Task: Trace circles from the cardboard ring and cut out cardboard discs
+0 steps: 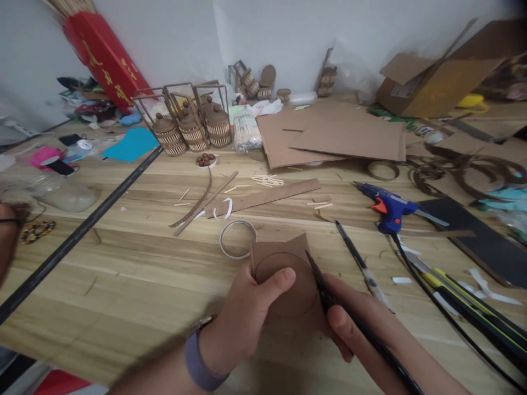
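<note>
My left hand [251, 307], with a wristband, grips a piece of brown cardboard [275, 249], thumb pressed on its face. A drawn circle [284, 312] shows on the cardboard, partly under the thumb. My right hand [366, 312] is closed around a long, black, pointed tool [362, 323]. Its tip meets the cardboard's right edge, close to the circle's line; its exact kind is unclear. Just beyond my left hand lies a roll of white tape [222, 245]. Right of the cardboard rests a pen [358, 258].
A blue glue gun [387, 206], its cord, and yellow-black utility knives [465, 296] lie right. Small lidded baskets [218, 125] with handles, flat cardboard sheets [341, 131] and a bowl of brown beads [206, 159] stand farther back. Another person's arm [8, 236] shows at the left edge.
</note>
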The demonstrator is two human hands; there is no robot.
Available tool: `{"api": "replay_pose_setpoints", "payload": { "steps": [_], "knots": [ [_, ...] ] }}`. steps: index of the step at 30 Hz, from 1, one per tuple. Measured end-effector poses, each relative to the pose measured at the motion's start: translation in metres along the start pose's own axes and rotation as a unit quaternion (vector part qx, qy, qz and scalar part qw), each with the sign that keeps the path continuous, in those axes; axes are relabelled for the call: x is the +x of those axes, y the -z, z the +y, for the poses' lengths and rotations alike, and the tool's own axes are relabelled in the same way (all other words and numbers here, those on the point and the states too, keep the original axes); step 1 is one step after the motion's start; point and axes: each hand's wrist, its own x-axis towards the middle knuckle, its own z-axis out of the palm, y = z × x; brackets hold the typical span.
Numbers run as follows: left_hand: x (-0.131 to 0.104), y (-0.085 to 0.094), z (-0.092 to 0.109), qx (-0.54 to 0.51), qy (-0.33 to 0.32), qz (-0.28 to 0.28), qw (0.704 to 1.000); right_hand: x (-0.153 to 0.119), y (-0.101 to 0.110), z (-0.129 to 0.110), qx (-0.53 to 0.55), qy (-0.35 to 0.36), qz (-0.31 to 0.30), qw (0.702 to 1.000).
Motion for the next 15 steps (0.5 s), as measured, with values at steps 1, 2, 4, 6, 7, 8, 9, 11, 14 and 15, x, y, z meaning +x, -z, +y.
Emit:
{"api": "replay_pose_setpoints", "payload": {
  "steps": [1,2,4,6,7,8,9,11,14,15],
  "knots": [
    [0.0002,0.0004,-0.0008,-0.001,-0.001,-0.004,1.000,-0.0002,-0.0002,0.0008,0.000,0.000,-0.001,1.000],
    [0.0004,0.0008,-0.0015,-0.004,-0.003,-0.009,1.000,-0.0002,-0.0003,0.0010,0.000,0.002,-0.001,1.000],
    [0.0008,0.0013,-0.0029,-0.011,0.001,-0.014,1.000,0.0001,-0.0006,-0.0001,0.000,0.006,0.005,1.000],
    [0.0014,0.0015,-0.0041,-0.016,0.006,-0.017,1.000,0.0004,-0.0009,-0.0019,0.001,0.011,0.014,1.000],
    [0.0017,0.0016,-0.0046,-0.019,0.005,-0.018,1.000,0.0004,-0.0011,-0.0027,0.001,0.013,0.017,1.000],
    [0.0020,0.0016,-0.0050,-0.021,0.005,-0.020,1.000,0.0002,-0.0014,-0.0031,0.000,0.012,0.020,1.000],
    [0.0023,0.0016,-0.0052,-0.021,0.005,-0.023,1.000,0.0000,-0.0017,-0.0031,-0.001,0.010,0.022,1.000],
    [0.0025,0.0018,-0.0053,-0.019,0.007,-0.026,0.999,-0.0005,-0.0022,-0.0024,-0.001,0.007,0.021,1.000],
    [0.0018,0.0022,-0.0048,-0.014,0.007,-0.030,0.999,-0.0007,-0.0029,-0.0005,-0.001,0.010,0.017,1.000],
    [0.0014,0.0023,-0.0045,-0.013,0.007,-0.030,0.999,-0.0004,-0.0033,0.0001,0.000,0.011,0.017,1.000]
  ]
}}
